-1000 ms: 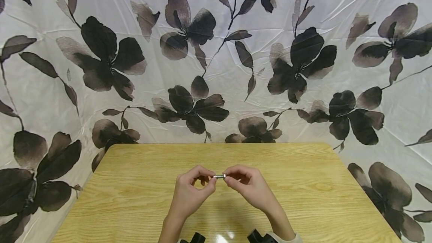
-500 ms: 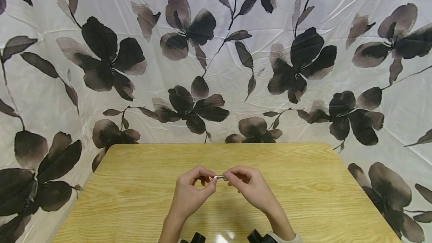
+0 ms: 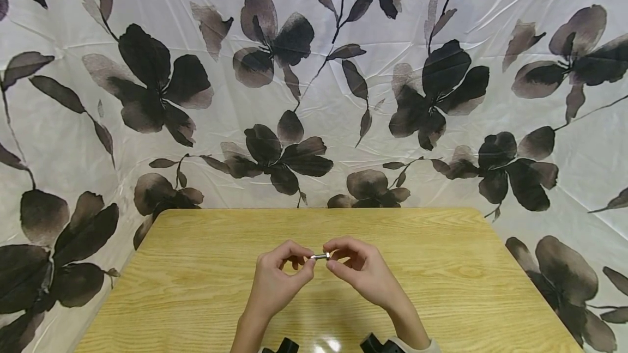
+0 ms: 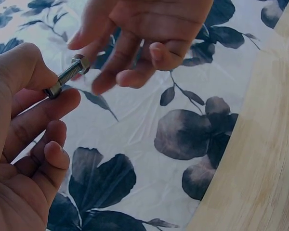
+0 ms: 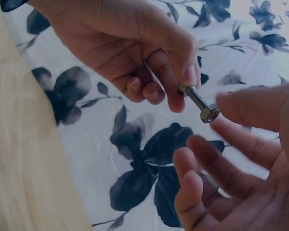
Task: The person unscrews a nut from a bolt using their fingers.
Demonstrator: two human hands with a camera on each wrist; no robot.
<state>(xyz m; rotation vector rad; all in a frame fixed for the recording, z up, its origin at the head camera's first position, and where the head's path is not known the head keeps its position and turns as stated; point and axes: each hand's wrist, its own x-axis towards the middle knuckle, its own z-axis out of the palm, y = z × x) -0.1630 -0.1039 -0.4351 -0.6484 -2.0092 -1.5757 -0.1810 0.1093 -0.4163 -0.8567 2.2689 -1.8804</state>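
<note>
A small metal hex bolt [image 3: 320, 256] with a threaded shank lies level between the two hands, above the table. My left hand [image 3: 281, 277] pinches its left end between thumb and index finger; that end is partly hidden by the fingertips. The bolt's free hex-shaped end [image 5: 209, 114] points toward my right hand [image 3: 360, 271]. Thumb and index finger of the right hand stand spread around this hex end, with a small gap showing in the head view. In the left wrist view, bare threads [image 4: 68, 74] show between the two ends.
The wood-grain table [image 3: 196, 238] lies under both hands. A white cloth [image 3: 343, 97] with dark printed flowers hangs behind the table and along its sides. Dark wrist devices [image 3: 375, 343] show at the lower edge.
Half a second ago the right thumb and fingers covered the hex end; now they have spread off it. The left hand keeps its pinch and place.
</note>
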